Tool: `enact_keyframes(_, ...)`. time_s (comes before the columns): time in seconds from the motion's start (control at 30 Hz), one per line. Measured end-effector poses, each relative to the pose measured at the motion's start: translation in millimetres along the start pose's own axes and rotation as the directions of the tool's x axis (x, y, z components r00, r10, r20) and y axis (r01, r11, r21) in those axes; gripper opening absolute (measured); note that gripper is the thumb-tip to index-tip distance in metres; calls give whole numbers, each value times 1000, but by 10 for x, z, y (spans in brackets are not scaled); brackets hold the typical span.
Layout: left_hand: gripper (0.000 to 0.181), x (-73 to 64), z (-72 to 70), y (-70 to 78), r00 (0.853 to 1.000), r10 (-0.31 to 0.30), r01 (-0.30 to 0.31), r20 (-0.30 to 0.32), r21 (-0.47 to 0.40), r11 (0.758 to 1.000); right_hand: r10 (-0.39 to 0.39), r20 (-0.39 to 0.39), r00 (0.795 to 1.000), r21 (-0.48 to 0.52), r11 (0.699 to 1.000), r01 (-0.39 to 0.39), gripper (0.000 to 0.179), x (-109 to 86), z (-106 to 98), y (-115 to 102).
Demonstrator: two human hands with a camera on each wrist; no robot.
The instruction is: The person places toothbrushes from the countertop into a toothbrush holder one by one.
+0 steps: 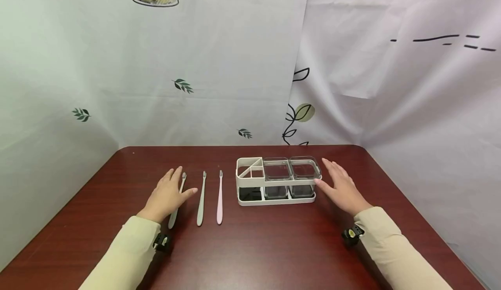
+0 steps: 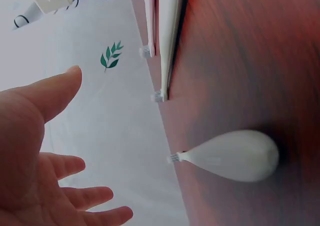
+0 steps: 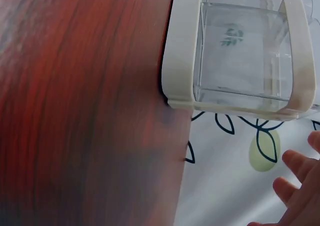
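My left hand point(image 1: 166, 196) is spread over the leftmost toothbrush point(image 1: 173, 218), a pale one partly hidden beneath it in the head view; nothing is in its fingers. To its right lie a pale green toothbrush point(image 1: 201, 203) and a pink toothbrush point(image 1: 220, 201), handles toward me. Beside the right end of a white toothbrush holder point(image 1: 252, 203) is my right hand point(image 1: 342, 190), fingers extended, thumb tip overlapping the holder's end in the head view. Two clear cups point(image 1: 277, 176) point(image 3: 240, 51) sit in the holder's frame, next to a divided section at its left.
The dark red wooden table point(image 1: 258, 246) ends at a white patterned cloth point(image 1: 219, 55) behind, which also hangs along both sides. A black device point(image 1: 161, 241) is strapped at the left wrist, another black device point(image 1: 351, 235) at the right.
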State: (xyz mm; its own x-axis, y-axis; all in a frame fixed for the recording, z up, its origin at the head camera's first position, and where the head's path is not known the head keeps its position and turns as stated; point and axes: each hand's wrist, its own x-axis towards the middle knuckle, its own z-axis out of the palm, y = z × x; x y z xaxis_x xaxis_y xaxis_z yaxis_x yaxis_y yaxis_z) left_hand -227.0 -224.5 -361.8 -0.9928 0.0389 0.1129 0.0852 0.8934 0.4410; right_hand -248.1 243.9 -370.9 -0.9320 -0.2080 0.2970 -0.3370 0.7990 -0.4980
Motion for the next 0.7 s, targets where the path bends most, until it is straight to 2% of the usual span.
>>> enact_keyframes(0.2,90,43,-1,-107,1000,-21,22,11,-92,996,-7,-17,1000,58,998,8,73,27,61,-19)
enact_keyframes(0.7,80,142,-51,-257,998,-58,65,38,-226,972,-4,-4,1000,118,993,5,73,43,128,-53)
